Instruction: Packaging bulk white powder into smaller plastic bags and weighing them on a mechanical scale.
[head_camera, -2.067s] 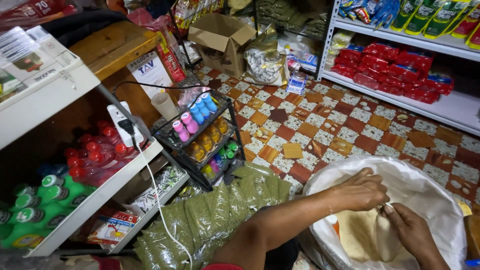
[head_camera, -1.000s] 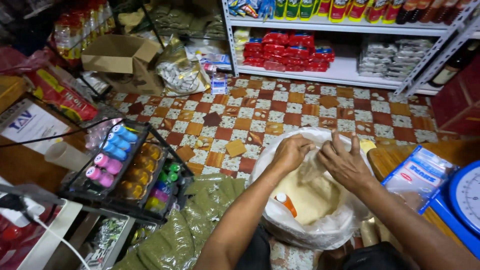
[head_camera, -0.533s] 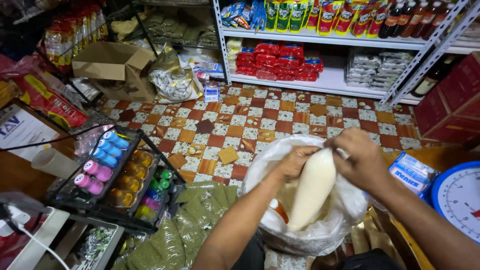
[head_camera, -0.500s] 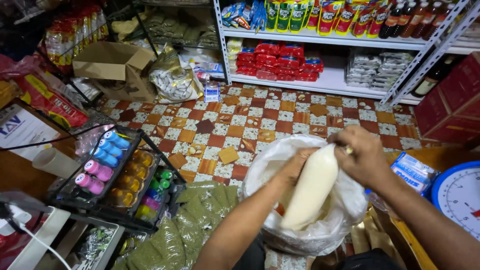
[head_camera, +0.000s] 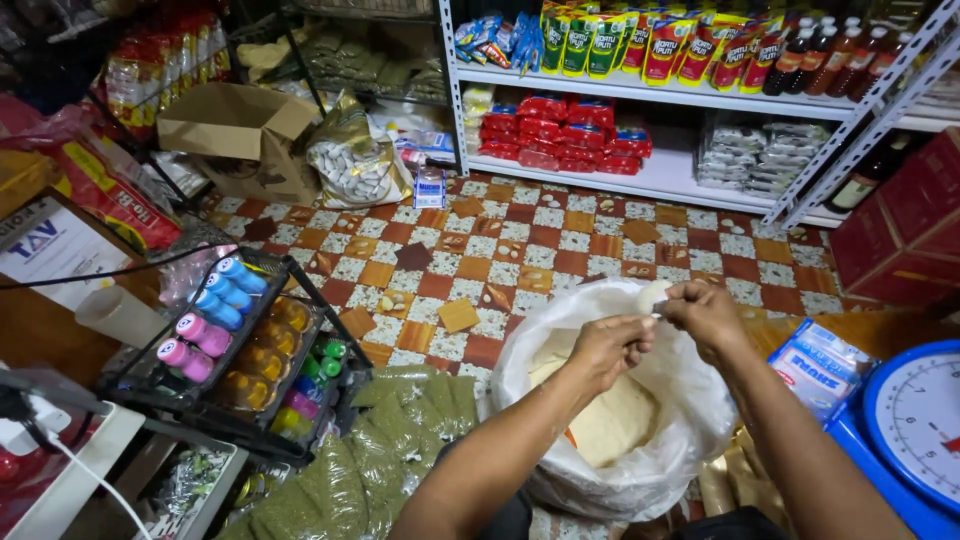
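Both hands meet above the open white sack (head_camera: 610, 470) of pale powder. Right hand (head_camera: 705, 315) pinches a small filled bag (head_camera: 652, 296) shut; left hand (head_camera: 612, 345), fingers curled, grips just below it.

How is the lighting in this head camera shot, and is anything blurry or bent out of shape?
Head view: light falls brightest on the white shelves and the checkered tile floor; the left edge and bottom corners are dim. The left hand and right hand over the white sack look fairly sharp. The shelf uprights lean outward, a wide-lens distortion. The blue scale is cut off.
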